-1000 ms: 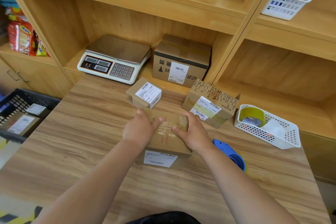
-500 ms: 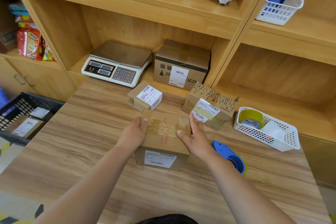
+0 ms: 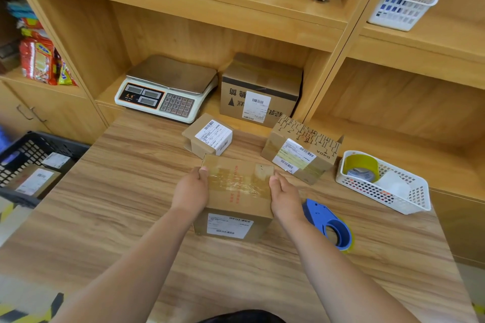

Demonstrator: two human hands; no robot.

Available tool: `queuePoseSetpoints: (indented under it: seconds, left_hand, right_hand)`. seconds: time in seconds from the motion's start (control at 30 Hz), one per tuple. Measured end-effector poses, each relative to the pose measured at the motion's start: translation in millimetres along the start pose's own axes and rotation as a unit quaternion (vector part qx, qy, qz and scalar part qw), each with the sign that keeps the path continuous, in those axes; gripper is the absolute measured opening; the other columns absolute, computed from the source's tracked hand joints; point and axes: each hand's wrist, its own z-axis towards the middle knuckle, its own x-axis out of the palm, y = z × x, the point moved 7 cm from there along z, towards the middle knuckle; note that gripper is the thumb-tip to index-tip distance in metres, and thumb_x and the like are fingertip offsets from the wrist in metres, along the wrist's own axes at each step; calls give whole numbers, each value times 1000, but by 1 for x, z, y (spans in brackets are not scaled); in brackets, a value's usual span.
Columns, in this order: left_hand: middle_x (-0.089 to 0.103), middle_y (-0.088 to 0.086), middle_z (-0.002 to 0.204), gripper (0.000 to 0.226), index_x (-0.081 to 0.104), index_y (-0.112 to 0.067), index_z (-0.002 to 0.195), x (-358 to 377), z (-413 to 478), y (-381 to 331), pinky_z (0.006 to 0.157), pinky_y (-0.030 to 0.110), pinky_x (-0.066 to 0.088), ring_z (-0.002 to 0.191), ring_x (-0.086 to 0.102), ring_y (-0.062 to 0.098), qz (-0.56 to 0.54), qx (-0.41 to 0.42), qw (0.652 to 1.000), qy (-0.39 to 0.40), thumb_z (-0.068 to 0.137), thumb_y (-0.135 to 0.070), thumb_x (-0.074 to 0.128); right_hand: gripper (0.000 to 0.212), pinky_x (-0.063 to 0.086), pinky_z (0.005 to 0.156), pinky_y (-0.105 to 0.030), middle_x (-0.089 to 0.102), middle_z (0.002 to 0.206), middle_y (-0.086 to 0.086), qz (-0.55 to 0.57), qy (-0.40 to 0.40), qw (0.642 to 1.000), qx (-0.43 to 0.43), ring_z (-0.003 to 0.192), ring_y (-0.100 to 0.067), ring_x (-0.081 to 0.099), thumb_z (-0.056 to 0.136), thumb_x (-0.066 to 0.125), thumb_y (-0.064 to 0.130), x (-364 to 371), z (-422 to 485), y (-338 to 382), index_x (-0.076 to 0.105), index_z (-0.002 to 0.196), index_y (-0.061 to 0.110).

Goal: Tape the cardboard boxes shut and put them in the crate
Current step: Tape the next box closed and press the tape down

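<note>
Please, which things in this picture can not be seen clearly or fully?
Head view only:
- Label on the taped box: print too small to read.
- Black crate: cut off by the left edge, contents partly shown.
- Blue tape dispenser: partly behind the right wrist.
- Scale displays: too blurred to read.
- Taped box sides: covered by the left grip and right grip.
</note>
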Motion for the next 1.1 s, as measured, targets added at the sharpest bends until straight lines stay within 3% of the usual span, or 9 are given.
queuePoseSetpoints:
  seconds: [0.13,0.23,0.3,0.37,0.43,0.53,0.7,0.87,1.1]
  left_hand:
    - [63,13,104,42,58,-8,117,-4,-5,-1,79,33,40,96,55,30,-4,9,1000,-29,103,-30,25]
    - [61,11,125,44,41,-16,142,-9,-18,-13,86,34,44,114,55,28,100,89,989,-64,103,-29,25]
    - [40,8,148,47,35,-12,146,-7,-27,-24,110,30,29,138,35,21,198,191,958,-81,103,-29,24]
    - [38,12,149,60,43,-5,140,2,-35,-30,114,27,10,141,30,23,272,271,922,-59,98,-41,19]
    - [43,13,145,76,49,-4,136,15,-41,-26,116,31,9,138,35,24,349,302,887,-12,90,-55,15]
    - [55,15,134,83,58,-6,127,25,-43,-20,112,35,22,128,49,27,416,323,850,0,91,-66,13]
    - [57,19,130,89,60,-6,125,28,-38,-19,106,41,37,123,53,30,446,364,817,-7,77,-72,25]
    - [61,20,124,86,63,0,120,33,-38,-21,97,47,45,117,58,31,446,368,816,-4,77,-65,27]
    - [64,22,118,84,65,1,116,36,-38,-19,94,46,48,110,62,32,437,383,814,-4,78,-66,31]
  right_hand:
    - [45,26,105,-22,45,146,1,-87,-2,996,-28,136,-18,38,104,29,34,-2,2,3,39,145,17]
    - [49,31,111,-36,45,145,-5,-273,-35,956,-101,135,-26,39,102,30,36,-5,-1,15,37,145,13]
    - [51,26,113,-39,38,150,-8,-358,-50,916,-175,138,-27,34,101,38,33,-3,-11,28,34,146,8]
    - [47,32,109,-41,49,141,-11,-378,-65,888,-251,130,-27,46,98,45,32,0,-25,37,49,136,4]
    - [47,39,104,-42,62,127,-10,-389,-79,866,-304,118,-26,59,93,42,35,5,-37,40,63,121,4]
    - [59,34,105,-42,59,130,-11,-426,-54,856,-287,122,-24,56,96,30,46,18,-45,34,63,121,4]
    - [80,13,116,-34,49,141,-12,-483,-16,834,-266,133,-25,43,98,4,58,23,-41,29,51,135,5]
    - [85,18,110,-41,52,134,-9,-497,8,830,-253,128,-24,41,94,3,65,27,-34,28,49,136,7]
    - [91,25,116,-39,57,132,-15,-487,8,840,-239,126,-27,52,93,2,65,26,-36,30,59,126,2]
